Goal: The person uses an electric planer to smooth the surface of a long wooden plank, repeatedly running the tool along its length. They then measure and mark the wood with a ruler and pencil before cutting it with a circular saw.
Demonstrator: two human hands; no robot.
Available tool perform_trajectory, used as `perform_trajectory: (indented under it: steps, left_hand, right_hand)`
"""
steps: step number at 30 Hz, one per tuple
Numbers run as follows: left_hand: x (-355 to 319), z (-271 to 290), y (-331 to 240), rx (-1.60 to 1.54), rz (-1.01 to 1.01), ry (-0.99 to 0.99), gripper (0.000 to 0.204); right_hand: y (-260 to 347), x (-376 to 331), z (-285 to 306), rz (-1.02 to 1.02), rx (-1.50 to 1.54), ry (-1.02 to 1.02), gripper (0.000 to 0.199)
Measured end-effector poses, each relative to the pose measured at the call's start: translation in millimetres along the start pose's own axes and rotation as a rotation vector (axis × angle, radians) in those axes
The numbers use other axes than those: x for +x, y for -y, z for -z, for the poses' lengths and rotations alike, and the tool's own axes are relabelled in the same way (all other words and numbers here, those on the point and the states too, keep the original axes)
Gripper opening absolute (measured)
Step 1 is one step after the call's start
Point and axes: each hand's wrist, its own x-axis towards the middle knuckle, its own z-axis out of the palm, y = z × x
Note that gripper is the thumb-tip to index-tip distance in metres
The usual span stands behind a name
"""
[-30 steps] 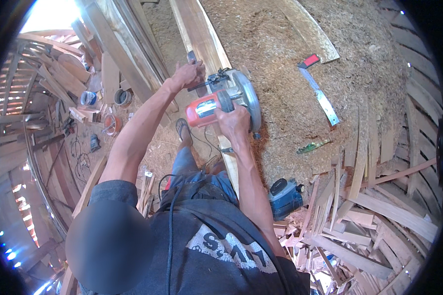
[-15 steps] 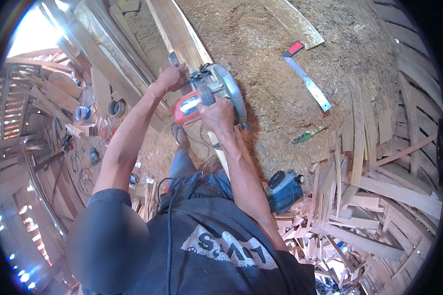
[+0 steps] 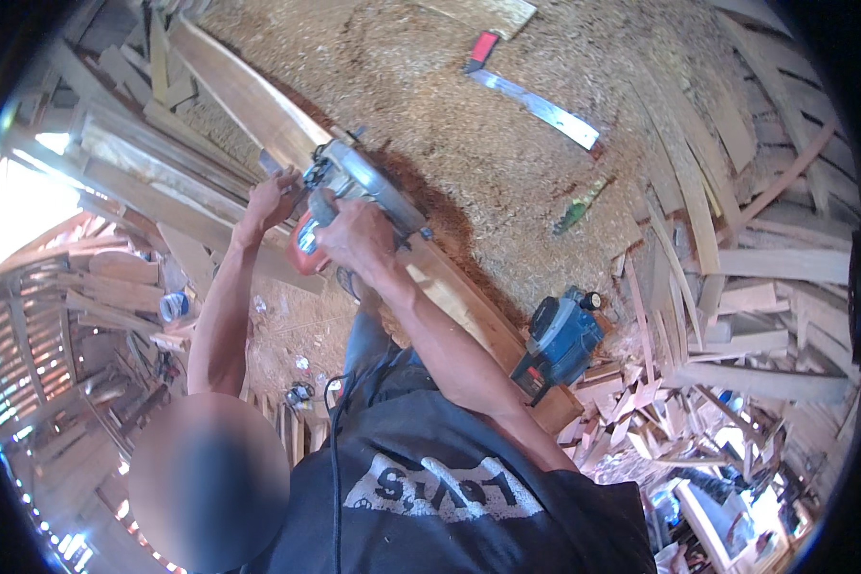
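The right hand (image 3: 349, 237) has its grip closed around the handle of an orange circular saw (image 3: 354, 196) sitting on a long wooden plank (image 3: 258, 105). The left hand (image 3: 273, 199) presses its grip on the plank just beside the saw.

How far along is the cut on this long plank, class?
Done: sawdust lies thick beside the plank. In hand: right hand grips the circular saw on the plank; left hand steadies its far side. Left: uncut plank runs on ahead.

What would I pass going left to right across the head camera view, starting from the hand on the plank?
Left hand → red circular saw gripped by right hand → blue power tool → heap of pale wood offcuts.
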Motion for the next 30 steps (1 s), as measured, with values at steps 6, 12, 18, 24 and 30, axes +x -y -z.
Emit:
perform_trajectory:
  steps: [6,12,18,24,30]
  left_hand:
    - [-1.6,11.0,-2.8,-0.133,-0.081,-0.002,0.049]
    - [-1.6,28.4,-13.1,-0.183,-0.030,0.121,0.058]
    - [-1.3,39.0,-19.3,-0.326,-0.001,0.186,0.060]
    - [-5.9,38.3,-9.0,-0.298,-0.055,0.139,0.063]
    - [-41.0,13.7,25.5,-0.291,0.143,-0.345,0.055]
  right_hand:
    - [-4.8,6.1,-3.8,0.046,0.056,-0.081,0.037]
    - [3.2,1.9,10.2,-0.039,0.121,-0.005,0.036]
    - [-1.9,11.5,1.0,-0.051,0.213,-0.009,0.033]
    - [2.4,14.3,9.4,-0.078,0.251,0.072,0.035]
    - [0.5,24.9,4.6,-0.096,0.242,0.076,0.039]
